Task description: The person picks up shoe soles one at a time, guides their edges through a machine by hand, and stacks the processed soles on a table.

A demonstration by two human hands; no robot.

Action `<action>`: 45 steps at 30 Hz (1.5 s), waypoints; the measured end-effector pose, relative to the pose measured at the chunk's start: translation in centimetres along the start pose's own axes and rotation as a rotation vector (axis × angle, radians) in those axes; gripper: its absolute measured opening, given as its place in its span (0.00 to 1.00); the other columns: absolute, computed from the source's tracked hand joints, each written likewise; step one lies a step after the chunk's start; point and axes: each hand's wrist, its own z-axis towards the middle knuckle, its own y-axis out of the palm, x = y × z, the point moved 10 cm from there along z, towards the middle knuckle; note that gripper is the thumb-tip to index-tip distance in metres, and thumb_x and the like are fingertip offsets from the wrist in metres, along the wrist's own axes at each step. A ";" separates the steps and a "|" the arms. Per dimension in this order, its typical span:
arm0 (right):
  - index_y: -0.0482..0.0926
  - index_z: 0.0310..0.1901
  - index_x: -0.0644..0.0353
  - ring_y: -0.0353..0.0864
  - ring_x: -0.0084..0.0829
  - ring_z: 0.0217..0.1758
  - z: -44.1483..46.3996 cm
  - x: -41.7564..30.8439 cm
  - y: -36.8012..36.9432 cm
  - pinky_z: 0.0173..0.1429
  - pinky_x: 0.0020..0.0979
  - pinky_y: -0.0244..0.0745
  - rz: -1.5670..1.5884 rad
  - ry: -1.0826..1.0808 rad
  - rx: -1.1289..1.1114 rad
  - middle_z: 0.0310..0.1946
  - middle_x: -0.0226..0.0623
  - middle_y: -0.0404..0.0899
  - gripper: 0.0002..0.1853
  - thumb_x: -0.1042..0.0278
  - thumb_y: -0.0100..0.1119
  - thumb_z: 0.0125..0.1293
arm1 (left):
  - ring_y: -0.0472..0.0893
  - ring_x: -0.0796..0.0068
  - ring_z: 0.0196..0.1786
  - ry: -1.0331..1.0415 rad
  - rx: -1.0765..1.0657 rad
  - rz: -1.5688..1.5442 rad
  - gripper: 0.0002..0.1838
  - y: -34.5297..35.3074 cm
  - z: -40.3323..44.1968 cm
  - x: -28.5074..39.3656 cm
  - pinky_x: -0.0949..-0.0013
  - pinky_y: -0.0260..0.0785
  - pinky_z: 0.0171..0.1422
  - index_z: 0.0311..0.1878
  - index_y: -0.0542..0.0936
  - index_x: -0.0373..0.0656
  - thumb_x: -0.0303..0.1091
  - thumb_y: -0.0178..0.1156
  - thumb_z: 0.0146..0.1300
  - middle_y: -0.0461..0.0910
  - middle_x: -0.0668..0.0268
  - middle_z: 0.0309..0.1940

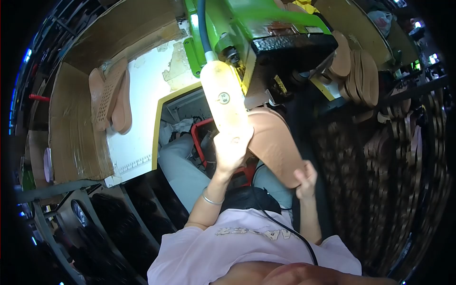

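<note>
A tan shoe sole is held tilted under the head of a green machine, its upper end close to the working part. My left hand is closed at the sole's left edge, partly washed out by bright light. At the sole's lower right end, my right hand pinches the rim between thumb and fingers. A white lamp on a blue flexible neck hangs just above my left hand and hides part of its fingers. The exact contact between sole and machine is hidden.
Several tan soles lean against a cardboard box wall on the white worktable. More soles are stacked at the right. Racks full of soles stand along the right side. A dark cable crosses my lap.
</note>
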 end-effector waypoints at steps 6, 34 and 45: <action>0.72 0.47 0.69 0.74 0.26 0.44 6.2 -9.7 0.6 0.51 0.25 0.69 -0.073 -0.292 0.224 0.40 0.38 0.76 0.17 0.74 0.60 0.55 | 0.75 0.83 0.35 -0.005 -0.033 -0.115 0.10 -1.3 -0.3 1.5 0.77 0.69 0.42 0.38 0.77 0.34 0.23 0.64 0.53 0.78 0.66 0.33; 0.78 0.29 0.64 0.77 0.25 0.22 7.9 -9.4 19.4 0.29 0.26 0.73 -0.522 -0.421 -0.281 0.21 0.36 0.79 0.17 0.64 0.75 0.41 | 0.78 0.80 0.37 -0.375 -0.238 0.236 0.14 -2.8 -12.3 -6.7 0.76 0.70 0.43 0.38 0.79 0.34 0.28 0.70 0.49 0.81 0.65 0.35; 0.66 0.47 0.66 0.78 0.31 0.18 9.6 -25.9 -0.4 0.14 0.22 0.71 0.052 -0.652 0.330 0.32 0.45 0.77 0.13 0.70 0.48 0.62 | 0.62 0.47 0.63 0.343 0.816 1.750 0.32 -29.4 6.1 11.8 0.54 0.56 0.66 0.60 0.67 0.38 0.44 0.62 0.55 0.66 0.50 0.59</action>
